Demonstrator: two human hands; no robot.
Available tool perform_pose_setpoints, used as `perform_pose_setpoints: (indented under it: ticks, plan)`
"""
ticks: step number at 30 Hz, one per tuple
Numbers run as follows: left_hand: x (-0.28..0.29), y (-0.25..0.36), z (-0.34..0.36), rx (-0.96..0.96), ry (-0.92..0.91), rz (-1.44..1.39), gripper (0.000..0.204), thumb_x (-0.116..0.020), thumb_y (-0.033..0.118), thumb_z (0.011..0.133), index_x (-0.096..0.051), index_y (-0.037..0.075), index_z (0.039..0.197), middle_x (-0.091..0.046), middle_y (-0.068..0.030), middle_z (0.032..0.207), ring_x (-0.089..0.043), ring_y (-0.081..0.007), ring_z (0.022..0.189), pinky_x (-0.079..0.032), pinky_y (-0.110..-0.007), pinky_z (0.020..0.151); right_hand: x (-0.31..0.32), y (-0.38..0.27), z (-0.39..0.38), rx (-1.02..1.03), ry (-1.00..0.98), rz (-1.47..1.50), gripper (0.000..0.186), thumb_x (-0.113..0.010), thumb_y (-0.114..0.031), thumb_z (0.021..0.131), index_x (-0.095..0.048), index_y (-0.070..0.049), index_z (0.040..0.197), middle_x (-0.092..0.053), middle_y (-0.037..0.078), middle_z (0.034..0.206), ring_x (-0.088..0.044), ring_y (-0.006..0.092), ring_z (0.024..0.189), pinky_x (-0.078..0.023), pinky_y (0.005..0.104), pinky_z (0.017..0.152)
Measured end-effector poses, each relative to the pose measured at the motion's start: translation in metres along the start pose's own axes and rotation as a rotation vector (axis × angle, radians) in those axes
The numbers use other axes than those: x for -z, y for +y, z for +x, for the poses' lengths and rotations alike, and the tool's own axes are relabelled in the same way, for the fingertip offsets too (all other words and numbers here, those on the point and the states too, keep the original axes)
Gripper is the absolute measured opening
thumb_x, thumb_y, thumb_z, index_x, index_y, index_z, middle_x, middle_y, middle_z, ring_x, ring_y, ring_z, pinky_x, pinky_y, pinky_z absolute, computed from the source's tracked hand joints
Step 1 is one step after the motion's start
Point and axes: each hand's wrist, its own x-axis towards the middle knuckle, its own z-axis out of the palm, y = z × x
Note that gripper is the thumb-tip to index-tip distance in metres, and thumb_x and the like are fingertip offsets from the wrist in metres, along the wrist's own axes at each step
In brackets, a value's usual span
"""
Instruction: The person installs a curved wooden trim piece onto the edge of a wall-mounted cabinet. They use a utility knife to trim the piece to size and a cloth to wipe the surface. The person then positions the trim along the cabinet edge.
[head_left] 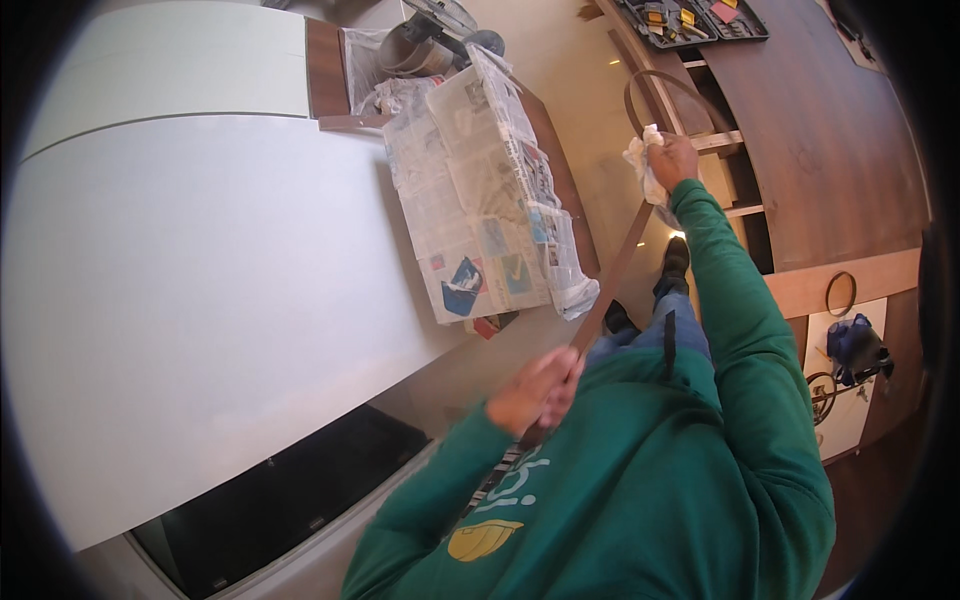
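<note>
A long, narrow brown strip [622,262], like edge banding, runs slantwise in front of my body. My left hand [540,390] is closed round its lower part, close to my waist, and looks slightly blurred. Farther off, with the arm stretched forward, my right hand [674,160] grips a crumpled white cloth [643,165] wrapped about the strip. Past that hand the strip seems to curl into a loop beside the wooden furniture. What my right fingers do under the cloth is partly hidden.
Left stands a large white panel surface [200,260], with a newspaper-and-plastic-covered surface [480,200] beside it. At right is a brown wooden panel [820,140] over open framing. A tool case [690,20] sits at the far end. A blue bundle [855,345] lies near coiled strips [822,397].
</note>
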Motion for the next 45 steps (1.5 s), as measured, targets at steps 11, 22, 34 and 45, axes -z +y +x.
perform_pose_setpoints:
  ticks: [11,22,34,45]
  plan:
    - [0.033,0.045,0.095,0.031,-0.015,0.126,0.072,-0.039,0.067,0.1,-0.05,0.004,0.133,-0.067,-0.0189,0.11,-0.07,-0.0243,0.082,-0.056,-0.035,0.07,-0.011,-0.021,0.004,0.047,-0.13,0.33,0.027,-0.061,-0.018,0.082,-0.075,-0.004,0.101,-0.072,0.016,0.08,-0.071,0.0226,0.076,-0.054,0.0364,0.069]
    - [-0.039,0.127,0.202,-0.241,0.214,0.142,0.026,-0.046,0.038,0.103,-0.05,0.014,0.093,-0.039,0.006,0.065,-0.032,-0.005,0.049,-0.027,-0.022,0.042,-0.003,-0.046,0.027,0.143,-0.102,0.17,0.024,-0.062,-0.021,0.08,-0.071,-0.001,0.088,-0.068,0.019,0.073,-0.064,0.0287,0.062,-0.051,0.0396,0.062]
    - [-0.103,0.083,0.015,-0.061,0.128,0.143,0.04,-0.044,0.053,0.104,-0.045,0.015,0.091,-0.033,0.0083,0.066,-0.031,-0.0031,0.054,-0.026,-0.02,0.046,0.076,-0.021,0.172,0.148,0.036,-0.083,0.028,-0.063,-0.029,0.085,-0.076,-0.009,0.1,-0.072,0.023,0.09,-0.071,0.0393,0.09,-0.055,0.0439,0.08]
    - [-0.066,0.17,0.113,-0.255,0.203,0.236,0.063,-0.039,0.055,0.106,-0.044,0.004,0.143,-0.06,-0.0095,0.117,-0.06,-0.0171,0.101,-0.05,-0.035,0.09,0.059,-0.123,0.114,0.228,-0.392,0.705,0.019,-0.057,-0.012,0.085,-0.07,0.001,0.086,-0.064,0.002,0.074,-0.058,0.0108,0.064,-0.046,0.0275,0.057]
